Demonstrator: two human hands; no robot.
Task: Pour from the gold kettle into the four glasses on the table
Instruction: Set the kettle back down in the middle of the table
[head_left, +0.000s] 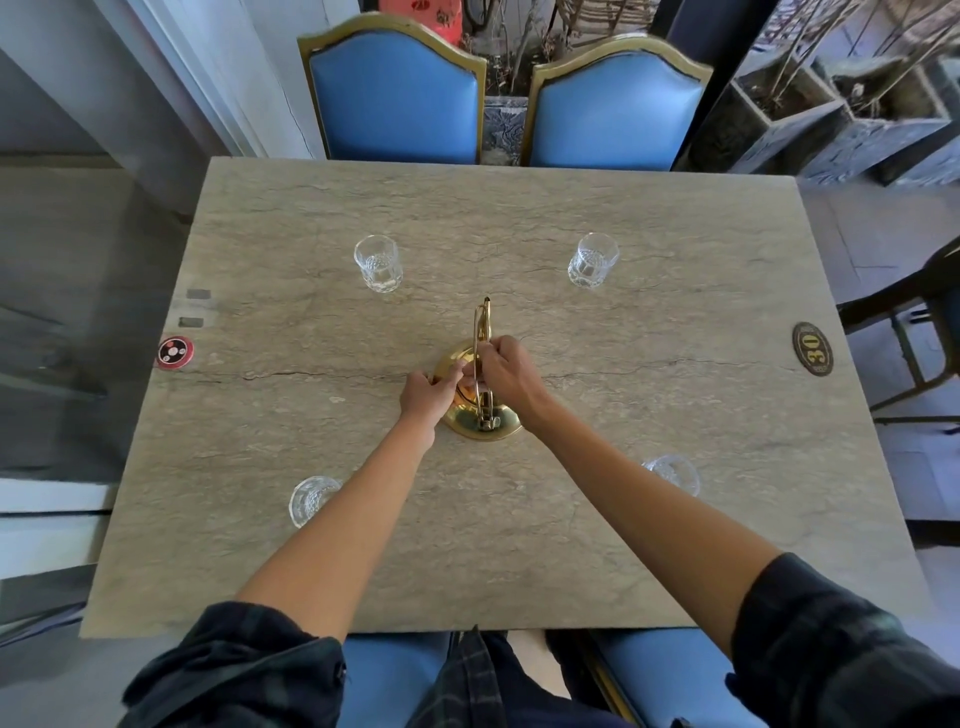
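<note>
The gold kettle (480, 418) stands upright at the middle of the stone table (675, 312), spout pointing away from me. My right hand (506, 371) is closed around its tall gold handle from the right. My left hand (428, 392) rests on the kettle's top at the left, fingers curled on the lid area; the lid itself is hidden. Four clear cut glasses stand around it: far left glass (378, 262), far right glass (592, 260), near left glass (310, 499) partly behind my left forearm, near right glass (675, 473) partly behind my right forearm.
Two blue chairs (400, 98) with gold frames stand at the far edge. A red and black round disc (175, 352) lies at the left edge, an oval plate numbered 30 (813, 347) at the right. Planters stand at the back right.
</note>
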